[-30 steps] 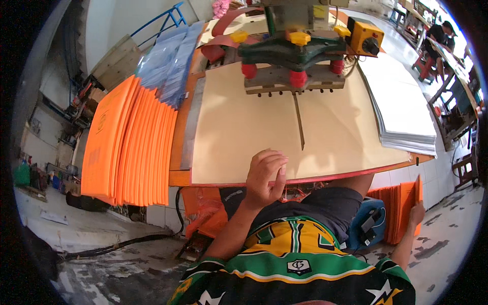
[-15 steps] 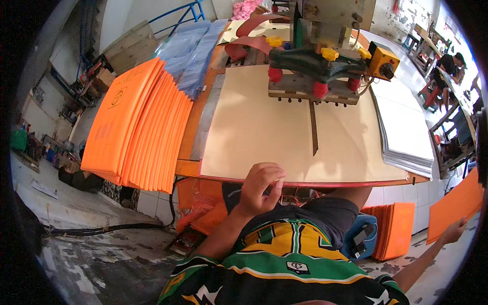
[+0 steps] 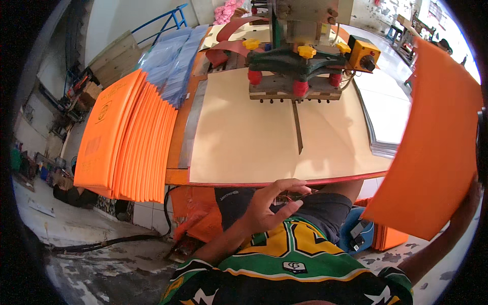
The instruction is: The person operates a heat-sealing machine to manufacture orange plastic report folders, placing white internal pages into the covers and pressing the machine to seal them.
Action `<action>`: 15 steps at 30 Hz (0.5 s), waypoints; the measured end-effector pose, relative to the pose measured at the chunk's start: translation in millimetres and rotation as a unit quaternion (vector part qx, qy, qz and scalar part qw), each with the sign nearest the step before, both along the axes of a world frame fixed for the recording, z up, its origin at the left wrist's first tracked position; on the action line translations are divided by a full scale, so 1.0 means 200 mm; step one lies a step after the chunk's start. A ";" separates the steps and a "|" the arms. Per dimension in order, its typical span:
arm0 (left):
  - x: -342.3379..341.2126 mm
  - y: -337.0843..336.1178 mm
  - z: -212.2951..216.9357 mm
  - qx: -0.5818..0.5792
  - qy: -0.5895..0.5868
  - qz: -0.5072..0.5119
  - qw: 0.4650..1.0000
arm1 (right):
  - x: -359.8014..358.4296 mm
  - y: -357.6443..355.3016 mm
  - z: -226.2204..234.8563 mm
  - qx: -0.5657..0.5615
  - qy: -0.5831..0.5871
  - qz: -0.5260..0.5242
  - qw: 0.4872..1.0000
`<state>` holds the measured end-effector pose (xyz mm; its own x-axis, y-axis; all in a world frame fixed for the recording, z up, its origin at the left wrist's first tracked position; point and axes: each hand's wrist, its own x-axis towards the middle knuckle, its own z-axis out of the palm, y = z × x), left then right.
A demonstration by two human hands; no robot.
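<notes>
My right hand [image 3: 466,206], partly in shadow at the right rim, grips the edge of a large plain orange cover [image 3: 424,142]. The cover stands raised beside the table and hides part of the white stack. Over my lap, just off the table's front edge, my left hand [image 3: 274,206] is empty, its thumb and fingers apart. Beyond it lies a cream board [image 3: 239,132] with a red front edge. Above that board hangs the head of a press [image 3: 297,63] with yellow knobs and red feet; a thin dark strip [image 3: 297,127] extends from it toward me.
Printed orange covers [image 3: 147,142] stand in a thick pile at the table's left. Behind them are clear bluish plastic sleeves [image 3: 173,61]. White sheets [image 3: 378,101] are stacked on the right. A yellow control box [image 3: 363,55] juts from the press. Below stand a blue stool [image 3: 353,229] and more orange covers [image 3: 391,238].
My right hand has brought the orange cover up from low at the right to beside the table. My left hand has shifted slightly right and down, its fingers more spread. The view has turned rightward.
</notes>
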<state>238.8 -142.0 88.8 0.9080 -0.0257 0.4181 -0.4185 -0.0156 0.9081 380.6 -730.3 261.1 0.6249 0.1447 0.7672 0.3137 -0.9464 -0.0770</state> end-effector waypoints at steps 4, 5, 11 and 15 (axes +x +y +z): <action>0.02 -0.08 0.04 -0.019 0.063 -0.097 0.993 | -0.01 0.44 -0.04 -0.207 -0.104 0.021 0.973; 0.02 -0.10 0.06 -0.019 0.068 -0.125 0.990 | 0.00 0.58 -0.07 0.123 0.018 0.104 0.987; 0.11 -0.25 -0.04 -0.061 0.145 -0.298 0.942 | -0.06 0.96 -0.04 0.333 0.363 0.283 0.823; 0.14 -0.36 -0.07 -0.083 0.190 -0.374 0.904 | -0.08 1.11 -0.04 0.301 0.372 0.245 0.843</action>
<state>267.4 -214.3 73.8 0.7412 -0.6578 0.1343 0.0868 0.2923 0.9524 363.7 -508.8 253.6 0.9437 0.2500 0.2167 0.3095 -0.4358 -0.8452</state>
